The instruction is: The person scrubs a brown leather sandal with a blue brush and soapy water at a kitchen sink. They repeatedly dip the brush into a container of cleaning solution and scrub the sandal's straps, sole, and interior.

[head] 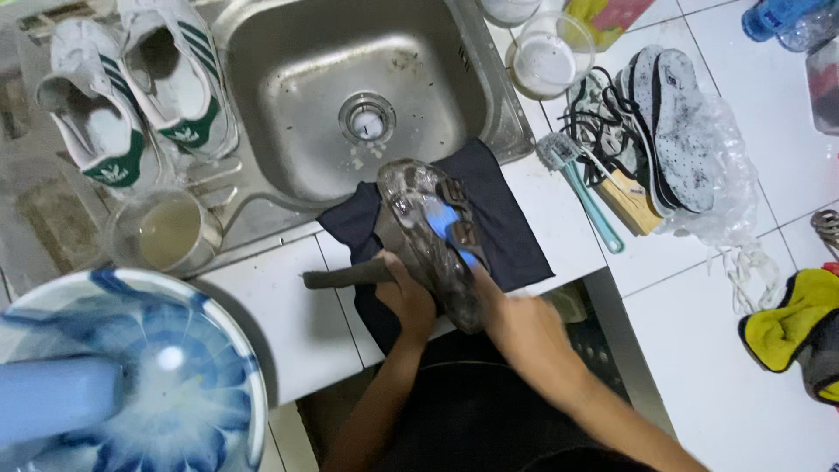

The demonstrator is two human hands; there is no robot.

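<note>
- Your left hand [409, 301] is closed around the shoe [434, 240], gripping it from the near end, with a dark strap or tongue sticking out to the left of your fingers.
- Your right hand [516, 328] is blurred; it lies against the near right side of the shoe, and you cannot tell from this view whether it grips a brush or only the shoe.
- The shoe sits sole-up over the dark cloth [507, 223], at the near edge of the steel sink [350, 79], partly over the white tiled counter [288, 306].
- Its sole looks clear and glossy, wet or soapy, with a bright blue patch in the middle and darker panels along the rim.
- Risk, as a judgement: a slick sole held in one closed hand could twist loose and drop into the sink or off the near counter edge.
- The cloth hangs over that edge; hard scrubbing strokes could drag it, and the shoe with it, toward you.
- The cup of cloudy water [170, 232] stands just left of your work, and the blue-and-white bowl [140, 376] nearer still; a wide left elbow could knock either.
- The white shoes with green stripes [131, 96] at the far left, and the teal brush [581, 188] and insoles [673, 122] on the right, lie well apart from your hands.
</note>
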